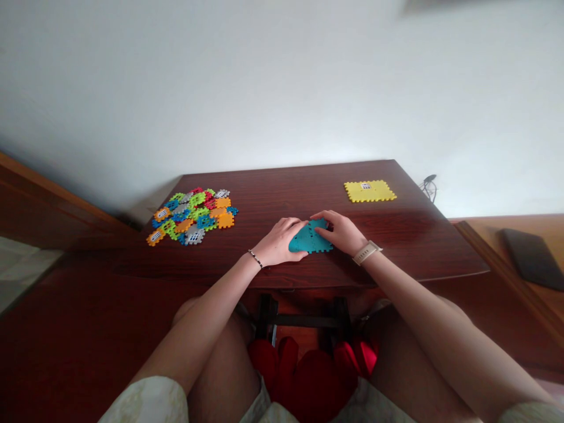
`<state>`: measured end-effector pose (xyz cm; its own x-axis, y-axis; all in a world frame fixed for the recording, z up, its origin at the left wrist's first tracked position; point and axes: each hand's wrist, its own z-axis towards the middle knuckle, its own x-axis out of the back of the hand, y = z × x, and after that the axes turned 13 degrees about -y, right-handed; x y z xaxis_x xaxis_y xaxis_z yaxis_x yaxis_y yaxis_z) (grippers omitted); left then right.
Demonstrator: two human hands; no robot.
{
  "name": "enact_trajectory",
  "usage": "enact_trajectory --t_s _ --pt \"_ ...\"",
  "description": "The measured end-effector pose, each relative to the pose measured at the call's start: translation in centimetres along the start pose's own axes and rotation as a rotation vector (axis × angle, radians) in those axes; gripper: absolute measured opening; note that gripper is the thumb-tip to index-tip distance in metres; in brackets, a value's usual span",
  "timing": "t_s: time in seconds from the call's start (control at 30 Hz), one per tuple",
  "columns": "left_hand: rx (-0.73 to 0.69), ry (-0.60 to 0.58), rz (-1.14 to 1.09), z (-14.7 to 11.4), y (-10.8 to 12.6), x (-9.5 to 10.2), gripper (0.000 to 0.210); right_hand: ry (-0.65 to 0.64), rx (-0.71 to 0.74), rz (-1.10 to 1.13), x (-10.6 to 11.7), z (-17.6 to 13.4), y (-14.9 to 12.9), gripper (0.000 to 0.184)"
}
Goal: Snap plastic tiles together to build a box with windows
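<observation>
A flat panel of blue-teal interlocking plastic tiles (309,239) with toothed edges lies near the table's front edge, between my hands. My left hand (284,239) grips its left side, thumb along the near edge and fingers over the far one. On the right side, my right hand (341,231) holds the panel at its far right corner, its thumb and fingers bent onto the tiles. Part of the panel is hidden beneath the fingers of both hands.
Loose interlocking tiles (196,214) in several colours are heaped at the table's left. A yellow joined panel (374,191) lies at the back right, a small window piece on it. The dark wooden table (273,194) backs onto a white wall. Black cables (429,185) hang beyond its right edge.
</observation>
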<state>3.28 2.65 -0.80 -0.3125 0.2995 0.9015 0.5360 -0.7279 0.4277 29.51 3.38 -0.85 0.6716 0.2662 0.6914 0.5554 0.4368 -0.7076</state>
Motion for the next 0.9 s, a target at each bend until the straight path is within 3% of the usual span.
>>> enact_trajectory --t_s 0.17,0.9 --pt "0.004 0.006 0.016 0.0 -0.1 -0.2 0.076 0.011 0.02 -0.028 -0.1 0.2 0.8 0.033" --pt "0.009 -0.012 0.083 -0.2 0.0 -0.3 0.072 -0.026 0.009 -0.054 0.0 0.6 1.5 0.033"
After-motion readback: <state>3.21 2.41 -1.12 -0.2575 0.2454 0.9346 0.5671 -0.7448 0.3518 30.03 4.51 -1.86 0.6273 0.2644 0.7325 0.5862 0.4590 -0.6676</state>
